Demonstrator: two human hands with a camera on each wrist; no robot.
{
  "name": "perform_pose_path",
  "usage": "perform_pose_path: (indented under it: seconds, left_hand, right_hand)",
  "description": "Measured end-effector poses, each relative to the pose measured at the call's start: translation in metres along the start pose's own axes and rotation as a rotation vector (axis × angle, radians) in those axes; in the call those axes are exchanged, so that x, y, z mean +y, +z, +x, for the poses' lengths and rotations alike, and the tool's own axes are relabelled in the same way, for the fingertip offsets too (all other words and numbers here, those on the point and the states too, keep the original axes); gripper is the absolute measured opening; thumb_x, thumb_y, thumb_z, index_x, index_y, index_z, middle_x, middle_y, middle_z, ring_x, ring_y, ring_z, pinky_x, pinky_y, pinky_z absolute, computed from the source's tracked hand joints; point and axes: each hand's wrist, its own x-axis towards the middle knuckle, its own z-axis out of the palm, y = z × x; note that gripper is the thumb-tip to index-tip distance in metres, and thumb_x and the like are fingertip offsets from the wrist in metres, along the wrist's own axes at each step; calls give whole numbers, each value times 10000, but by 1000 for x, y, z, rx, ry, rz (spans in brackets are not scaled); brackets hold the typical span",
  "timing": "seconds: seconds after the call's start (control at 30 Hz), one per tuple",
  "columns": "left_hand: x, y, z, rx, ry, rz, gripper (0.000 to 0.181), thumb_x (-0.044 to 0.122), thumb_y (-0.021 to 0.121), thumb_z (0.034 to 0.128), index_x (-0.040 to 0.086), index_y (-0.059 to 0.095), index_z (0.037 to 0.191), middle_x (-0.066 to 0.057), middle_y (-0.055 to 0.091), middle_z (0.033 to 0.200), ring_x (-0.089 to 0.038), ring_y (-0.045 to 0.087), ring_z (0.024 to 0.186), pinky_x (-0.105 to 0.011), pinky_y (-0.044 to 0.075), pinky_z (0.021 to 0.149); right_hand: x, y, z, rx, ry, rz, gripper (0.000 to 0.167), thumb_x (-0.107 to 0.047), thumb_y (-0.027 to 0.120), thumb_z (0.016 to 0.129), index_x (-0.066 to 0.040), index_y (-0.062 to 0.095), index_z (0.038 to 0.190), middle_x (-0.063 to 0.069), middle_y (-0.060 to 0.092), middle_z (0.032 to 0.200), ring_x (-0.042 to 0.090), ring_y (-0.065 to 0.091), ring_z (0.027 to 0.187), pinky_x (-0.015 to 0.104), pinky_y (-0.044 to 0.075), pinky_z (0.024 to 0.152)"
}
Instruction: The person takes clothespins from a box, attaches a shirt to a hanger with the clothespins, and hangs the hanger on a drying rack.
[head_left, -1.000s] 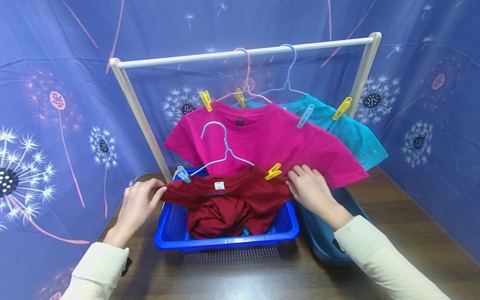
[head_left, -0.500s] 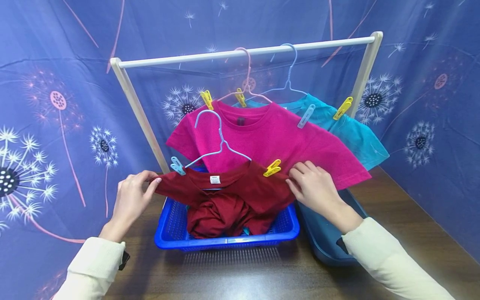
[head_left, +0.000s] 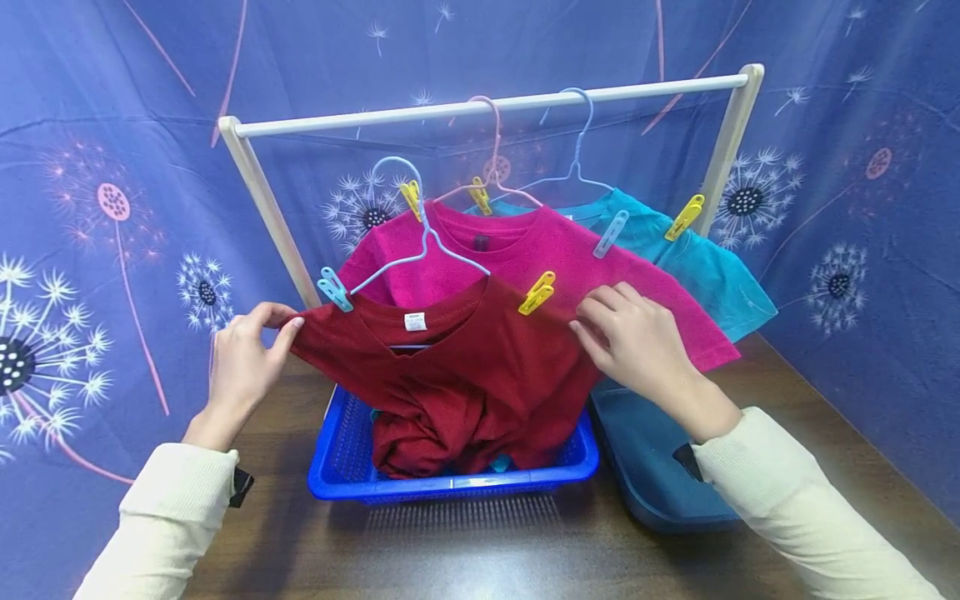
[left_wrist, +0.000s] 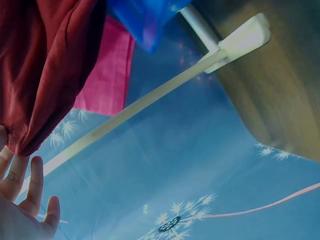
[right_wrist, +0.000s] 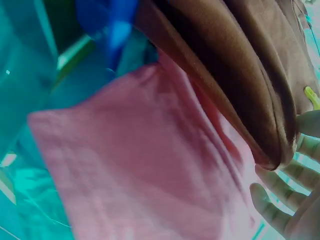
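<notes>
A dark red T-shirt (head_left: 450, 367) is stretched out sideways between both hands, its lower part bunched over the blue basket (head_left: 517, 482). My left hand (head_left: 243, 358) pinches one sleeve's end, and my right hand (head_left: 637, 346) pinches the other sleeve. Inside the neck sits a light blue hanger (head_left: 426, 242), its hook overlapping the pink shirt behind. A blue clothespin (head_left: 334, 289) is on the left shoulder and a yellow clothespin (head_left: 537, 293) on the right. In the left wrist view the red sleeve (left_wrist: 42, 75) hangs from the fingertips.
Behind stands a rack with a white rail (head_left: 315, 123). From it hang a magenta T-shirt (head_left: 600, 267) and a turquoise T-shirt (head_left: 720, 283), both on hangers with clothespins. A dark teal bin (head_left: 660, 467) stands right of the basket on the wooden table (head_left: 480, 558).
Both hands have raised the red T-shirt with its hanger, most in the last half second. The shirt has shifted slightly left, and more of it is out of the basket.
</notes>
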Motion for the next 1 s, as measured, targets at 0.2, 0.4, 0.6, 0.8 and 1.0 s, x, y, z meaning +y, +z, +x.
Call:
perform_pose_path:
  seconds: [0.2,0.4,0.6,0.8,1.0]
  left_hand:
    - [0,-4,20,15,-33,-30,156,158,626,853,10,627,901,-202,677,839,-403,582,795,-472,334,708]
    - [1,-6,41,26,-95,-50,198,189,613,863,-3,623,913,-213,672,847,-377,613,838,-448,354,736]
    - [3,-8,62,45,-131,-40,219,202,603,863,-8,628,919,-221,675,866,-368,619,847,-445,354,738]
    - [3,-13,79,39,-186,-12,250,247,577,874,14,635,944,-210,675,902,-360,607,878,-461,350,782]
    - [4,-18,96,14,-253,29,290,303,538,885,49,620,998,-202,670,977,-382,583,935,-522,333,794]
  right_hand:
    - [-1,-11,20,16,-5,7,268,-241,746,726,-77,651,914,94,659,867,242,584,756,409,516,592]
    - [-1,-18,40,24,6,12,220,-237,705,766,-73,656,904,97,657,867,258,578,779,429,514,582]
    - [0,-22,59,41,10,8,177,-238,653,804,-73,650,868,94,638,835,265,565,779,442,501,577]
    - [-1,-22,75,37,21,-5,177,-249,629,820,-72,640,828,88,608,771,259,547,748,438,491,552]
    - [-4,-23,88,-14,66,-13,195,-249,601,832,-61,649,858,99,616,815,270,545,772,451,491,563]
